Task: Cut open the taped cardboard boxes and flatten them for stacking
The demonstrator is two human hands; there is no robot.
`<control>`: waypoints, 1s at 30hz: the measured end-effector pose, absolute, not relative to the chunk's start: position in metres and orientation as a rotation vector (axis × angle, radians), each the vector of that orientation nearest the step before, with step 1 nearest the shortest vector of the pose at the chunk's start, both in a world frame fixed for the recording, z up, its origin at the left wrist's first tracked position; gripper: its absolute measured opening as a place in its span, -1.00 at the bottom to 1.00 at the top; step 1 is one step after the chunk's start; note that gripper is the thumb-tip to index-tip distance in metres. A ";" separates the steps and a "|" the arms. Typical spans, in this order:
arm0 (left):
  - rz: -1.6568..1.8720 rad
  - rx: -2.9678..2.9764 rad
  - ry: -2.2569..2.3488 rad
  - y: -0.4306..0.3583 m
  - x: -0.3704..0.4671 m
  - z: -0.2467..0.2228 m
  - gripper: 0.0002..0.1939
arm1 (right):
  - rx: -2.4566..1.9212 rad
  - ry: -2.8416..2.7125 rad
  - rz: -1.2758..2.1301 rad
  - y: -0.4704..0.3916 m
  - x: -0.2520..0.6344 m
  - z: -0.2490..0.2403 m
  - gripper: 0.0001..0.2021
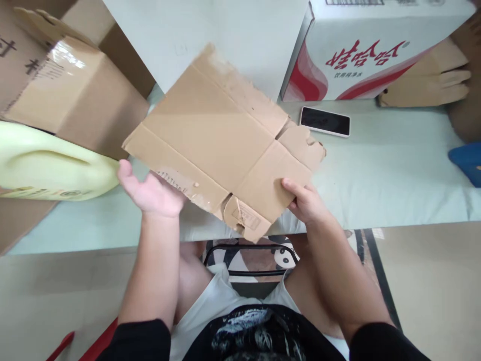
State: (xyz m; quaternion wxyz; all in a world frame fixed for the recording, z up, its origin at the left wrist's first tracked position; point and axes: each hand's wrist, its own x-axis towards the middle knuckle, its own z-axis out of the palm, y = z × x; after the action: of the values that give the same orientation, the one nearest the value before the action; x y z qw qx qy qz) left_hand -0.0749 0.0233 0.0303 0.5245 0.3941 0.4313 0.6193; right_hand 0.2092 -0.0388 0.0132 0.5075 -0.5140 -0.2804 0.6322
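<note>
A flattened, creased piece of brown cardboard [221, 130] with torn edges is held up at a slant over the light green table cover. My right hand [306, 200] pinches its lower right edge, the thumb lying on top. Under the lower left edge is my left hand [152, 193], palm up, its thumb stretched away from the cardboard and its other fingers partly hidden beneath it. Small torn flaps show at the cardboard's right corner and bottom edge.
Brown boxes [105, 100] and a pale yellow jug [56, 163] stand at the left. Behind are a white surface [210, 25], a white-and-red carton [361, 65] and a phone [325, 122]. Folded cardboard [421, 85] and a blue object [468, 163] lie right.
</note>
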 end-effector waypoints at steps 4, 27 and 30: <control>1.438 0.774 1.152 0.022 -0.073 0.032 -0.77 | -1.267 -0.684 1.484 -0.037 0.206 0.014 -0.39; 1.190 1.386 1.994 -0.002 -0.045 -0.042 -0.62 | -1.405 -0.738 0.916 -0.052 0.227 -0.056 -0.53; 1.153 1.382 2.028 0.003 -0.043 -0.045 -0.63 | -1.415 -0.804 0.799 -0.057 0.227 -0.064 -0.49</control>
State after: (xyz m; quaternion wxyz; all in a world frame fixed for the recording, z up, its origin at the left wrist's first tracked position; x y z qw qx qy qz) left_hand -0.0434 0.0027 -0.0446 0.2135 0.4978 0.7307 0.4155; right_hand 0.2272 -0.0565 -0.0643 0.6166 -0.6145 -0.3490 0.3469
